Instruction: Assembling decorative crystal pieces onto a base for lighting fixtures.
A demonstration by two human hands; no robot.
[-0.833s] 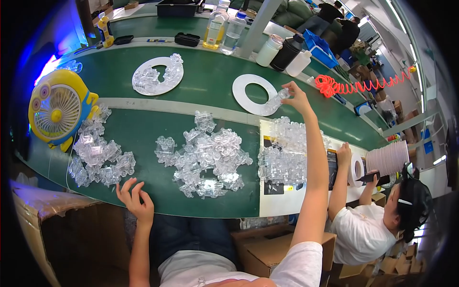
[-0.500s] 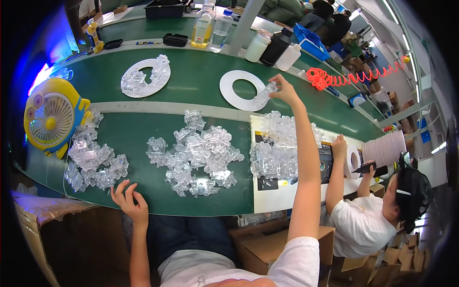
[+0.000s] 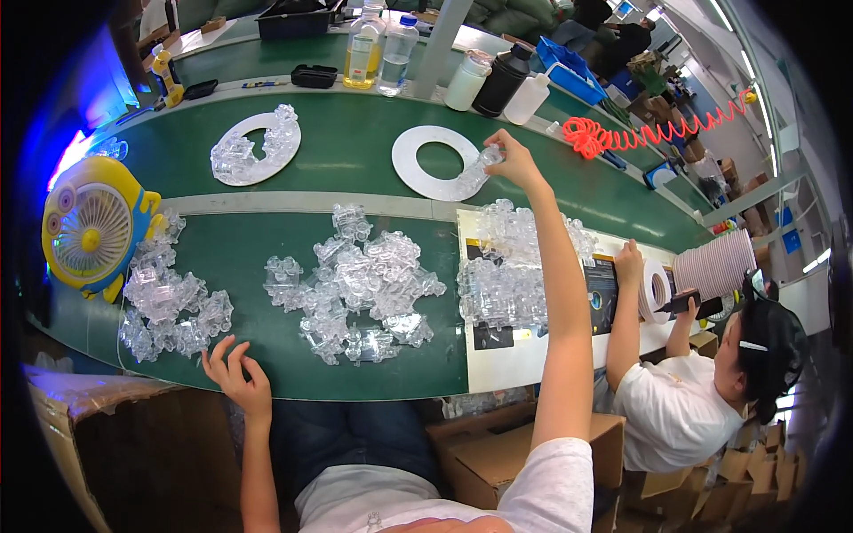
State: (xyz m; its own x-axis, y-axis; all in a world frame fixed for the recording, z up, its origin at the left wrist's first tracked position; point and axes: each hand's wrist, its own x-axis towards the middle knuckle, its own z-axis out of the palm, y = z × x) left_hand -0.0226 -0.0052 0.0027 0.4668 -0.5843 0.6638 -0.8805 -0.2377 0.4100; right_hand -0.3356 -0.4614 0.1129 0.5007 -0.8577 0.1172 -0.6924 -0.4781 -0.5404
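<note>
My right hand [image 3: 514,162] reaches to the back of the bench and pinches a small clear plastic part [image 3: 490,155] at the right edge of a flat white ring [image 3: 410,164]. Other clear pieces [image 3: 466,185] lie on that ring beside it. At the bench's front edge my left hand [image 3: 238,371] hangs with fingers apart and nothing in them, close to a heap of clear plastic parts [image 3: 164,293]. A larger heap of the same parts [image 3: 378,275] lies mid-bench. Further left, a second white ring [image 3: 283,153] carries several clear pieces.
A yellow and blue fan [image 3: 93,231] stands at the left. Clear parts [image 3: 502,289] cover a white board [image 3: 493,377] under my right forearm. Bottles [image 3: 362,49] line the back. At the right, a co-worker [image 3: 684,400] works beside stacked white rings [image 3: 711,266]. Cardboard boxes [image 3: 484,462] stand below.
The whole view has shifted slightly, so the bench things sit a little further left. My right hand stays at the ring with the clear part; my left hand barely moves.
</note>
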